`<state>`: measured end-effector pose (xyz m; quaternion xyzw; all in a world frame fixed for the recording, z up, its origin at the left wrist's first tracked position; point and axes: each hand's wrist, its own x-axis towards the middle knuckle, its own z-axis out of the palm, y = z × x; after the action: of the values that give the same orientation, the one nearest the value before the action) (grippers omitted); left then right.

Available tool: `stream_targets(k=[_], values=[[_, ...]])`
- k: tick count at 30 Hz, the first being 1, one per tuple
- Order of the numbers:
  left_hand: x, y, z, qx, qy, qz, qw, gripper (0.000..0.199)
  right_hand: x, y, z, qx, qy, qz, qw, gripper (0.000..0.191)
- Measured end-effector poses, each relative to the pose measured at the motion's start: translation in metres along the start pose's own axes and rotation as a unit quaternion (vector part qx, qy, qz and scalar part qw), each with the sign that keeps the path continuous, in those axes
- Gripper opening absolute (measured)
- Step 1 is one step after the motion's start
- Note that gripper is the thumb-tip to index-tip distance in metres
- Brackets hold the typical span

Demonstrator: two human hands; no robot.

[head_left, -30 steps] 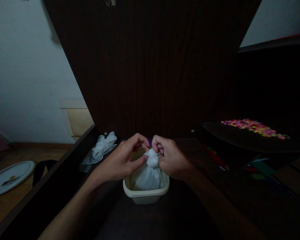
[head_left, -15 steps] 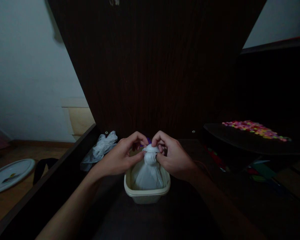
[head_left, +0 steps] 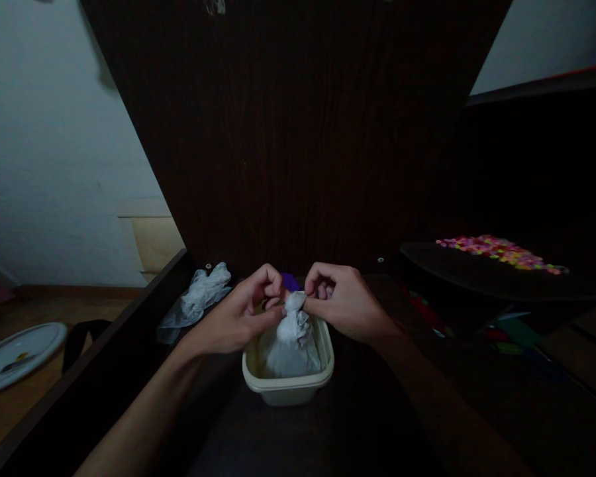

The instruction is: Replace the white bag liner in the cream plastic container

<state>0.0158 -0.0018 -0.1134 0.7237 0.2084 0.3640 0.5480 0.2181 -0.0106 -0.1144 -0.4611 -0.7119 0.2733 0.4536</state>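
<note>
Left hand (head_left: 241, 317) and right hand (head_left: 350, 305) meet at the white bag (head_left: 293, 358); the left pinches its gathered neck from the 9 o'clock side, the right grips the twisted tip from 3 o'clock, fingers curled. Bag stands upright inside the cream tub (head_left: 288, 392), tub resting on the dark bench (head_left: 367, 417). Relative to tub: purple item (head_left: 291, 281), partly hidden, at 12; crumpled clear plastic (head_left: 202, 293) at 10; small pink-and-yellow pieces (head_left: 499, 252) well apart at 2.
</note>
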Motion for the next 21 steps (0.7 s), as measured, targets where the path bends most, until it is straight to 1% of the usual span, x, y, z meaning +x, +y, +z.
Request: stream_targets(k=[3, 6, 9, 12, 15, 18, 21], values=[[0.000, -0.001, 0.000, -0.025, -0.023, -0.011, 0.999, 0.017, -0.001, -0.001, 0.002, -0.012, 0.011, 0.000, 1.000, 0.011], [0.000, -0.001, -0.001, -0.040, -0.053, -0.027, 0.997, 0.014, -0.001, -0.002, 0.004, 0.017, -0.005, 0.011, 1.000, 0.011], [0.001, -0.001, -0.003, -0.019, -0.031, -0.019, 0.999, 0.025, -0.002, -0.002, 0.004, 0.068, -0.051, 0.042, 0.995, 0.011], [0.001, 0.000, -0.006, 0.055, 0.004, 0.017, 0.998, 0.036, -0.001, -0.003, 0.001, 0.101, -0.084, 0.048, 0.990, 0.011], [0.002, 0.001, -0.008, 0.158, 0.012, 0.056, 0.986, 0.039, -0.002, -0.005, -0.002, 0.140, -0.097, 0.044, 0.984, 0.006], [0.003, 0.004, -0.008, 0.238, 0.007, 0.077, 0.968, 0.035, -0.006, -0.010, -0.006, 0.155, -0.104, 0.048, 0.981, 0.017], [0.003, 0.006, -0.007, 0.286, 0.022, 0.093, 0.953, 0.030, -0.011, -0.015, -0.007, 0.122, -0.116, 0.060, 0.984, 0.034]])
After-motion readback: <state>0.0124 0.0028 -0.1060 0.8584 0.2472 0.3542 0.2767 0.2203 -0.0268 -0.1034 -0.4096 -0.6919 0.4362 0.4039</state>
